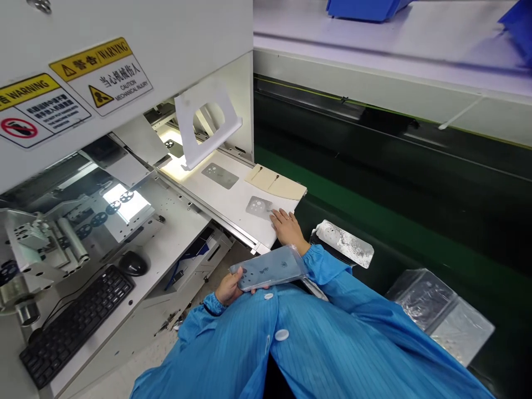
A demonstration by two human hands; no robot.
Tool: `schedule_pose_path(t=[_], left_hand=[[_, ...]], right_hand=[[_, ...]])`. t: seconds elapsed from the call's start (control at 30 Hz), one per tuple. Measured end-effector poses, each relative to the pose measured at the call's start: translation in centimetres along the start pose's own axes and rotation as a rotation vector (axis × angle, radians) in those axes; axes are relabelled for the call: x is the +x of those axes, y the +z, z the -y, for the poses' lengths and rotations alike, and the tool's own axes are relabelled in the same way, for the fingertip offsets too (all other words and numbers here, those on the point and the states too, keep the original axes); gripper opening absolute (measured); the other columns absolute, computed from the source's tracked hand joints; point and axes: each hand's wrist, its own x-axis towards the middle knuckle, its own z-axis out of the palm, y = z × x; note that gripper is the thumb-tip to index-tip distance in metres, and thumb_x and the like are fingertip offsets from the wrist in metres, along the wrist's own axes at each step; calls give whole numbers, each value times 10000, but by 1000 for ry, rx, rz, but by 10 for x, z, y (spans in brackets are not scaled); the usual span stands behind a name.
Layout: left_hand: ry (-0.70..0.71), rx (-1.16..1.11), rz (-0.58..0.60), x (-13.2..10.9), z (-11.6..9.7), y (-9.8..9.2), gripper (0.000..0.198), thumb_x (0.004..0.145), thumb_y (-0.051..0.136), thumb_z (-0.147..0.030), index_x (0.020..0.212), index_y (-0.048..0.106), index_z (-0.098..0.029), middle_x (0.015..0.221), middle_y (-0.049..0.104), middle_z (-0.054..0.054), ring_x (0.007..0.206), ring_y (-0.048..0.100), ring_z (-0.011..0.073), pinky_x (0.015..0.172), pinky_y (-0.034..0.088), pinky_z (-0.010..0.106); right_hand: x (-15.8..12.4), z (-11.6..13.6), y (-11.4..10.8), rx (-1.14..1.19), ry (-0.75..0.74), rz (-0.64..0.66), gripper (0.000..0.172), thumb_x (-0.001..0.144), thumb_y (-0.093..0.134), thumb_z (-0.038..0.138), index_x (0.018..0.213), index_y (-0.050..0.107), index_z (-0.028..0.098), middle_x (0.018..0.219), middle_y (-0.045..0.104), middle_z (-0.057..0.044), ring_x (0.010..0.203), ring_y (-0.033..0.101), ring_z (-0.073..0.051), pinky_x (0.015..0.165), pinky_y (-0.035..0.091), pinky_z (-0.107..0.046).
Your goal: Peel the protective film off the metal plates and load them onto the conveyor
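My left hand (228, 288) is closed around the near end of a stack of thin blue-grey panels in clear film (270, 270), held close to my body. Small dark holes and marks show on its top face. Over the end of the white conveyor belt (233, 202) lies my right hand (286, 228), fingers stretched out. Its fingertips touch the edge of a grey phone-back-shaped sheet with round holes (256, 206), partly covered by the hand. Farther up the belt is a similar grey sheet (221, 175). Another piece lies in the lit opening, partly hidden behind a white bracket (192, 136).
A cream plate (276, 182) borders the belt's far side. On the green-black surface at right lie a silvery phone-shaped stack (344, 244) and clear film packs (440, 313). At left are a keyboard (78, 321), a mouse (133, 264) and machine rollers (72, 239).
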Motion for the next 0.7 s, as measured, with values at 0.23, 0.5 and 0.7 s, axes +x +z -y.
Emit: schedule_pose_path(t=[0.23, 0.5, 0.7], left_hand=[[-14, -13, 3, 4, -6, 2, 642, 685, 597, -695, 999, 647, -137, 692, 694, 87, 749, 675, 282, 680, 517, 386], [-34, 39, -20, 3, -9, -3, 697, 710, 553, -705, 1137, 606, -156, 770, 698, 103, 815, 670, 292, 712, 516, 413], [-41, -33, -43, 2, -9, -8, 690, 669, 621, -691, 1074, 639, -133, 761, 706, 113, 778, 670, 284, 709, 513, 409]], right_hand=[[0, 21, 12, -2, 0, 80, 564, 914, 471, 428, 1416, 404, 179, 1516, 293, -119, 1411, 210, -322, 1130, 187, -532], [8, 37, 19, 16, 49, 121, 660, 911, 436, 515, 1451, 336, 149, 1538, 215, -147, 1428, 106, -355, 1130, 115, -587], [26, 39, 13, 28, 74, 136, 681, 917, 419, 521, 1462, 304, 129, 1549, 180, -150, 1428, 78, -368, 1132, 84, -587]])
